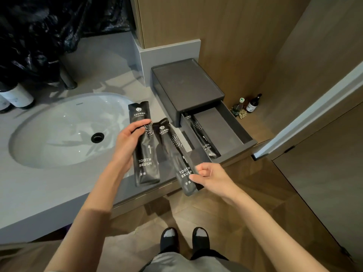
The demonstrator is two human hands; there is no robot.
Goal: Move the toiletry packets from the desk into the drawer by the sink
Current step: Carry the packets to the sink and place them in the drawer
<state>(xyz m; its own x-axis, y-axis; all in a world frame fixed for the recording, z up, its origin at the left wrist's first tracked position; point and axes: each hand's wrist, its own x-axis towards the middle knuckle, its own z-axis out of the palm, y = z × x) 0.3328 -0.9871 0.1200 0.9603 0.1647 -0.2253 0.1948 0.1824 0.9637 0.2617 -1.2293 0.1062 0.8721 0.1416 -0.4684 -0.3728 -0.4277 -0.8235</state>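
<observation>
- Three black toothbrush packets (146,152) (179,160) (204,138)
- Two hands (130,138) (212,176)
- One dark storage box (186,85) with one open drawer (222,130)
- One white oval sink (59,130) with one drain (97,137)
- Two white-labelled bottles (17,97) (3,104) on the tabletop (49,189)
- Two small bottles (254,103) (238,107) on the floor (235,203)
- Two black slippers (169,240) (200,239)
- One black plastic bag (39,26)

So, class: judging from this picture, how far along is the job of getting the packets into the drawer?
Done: one packet lies in the open drawer. In hand: the left hand holds a second packet, the right hand pinches a third packet. Left: both must go into the drawer.
</observation>
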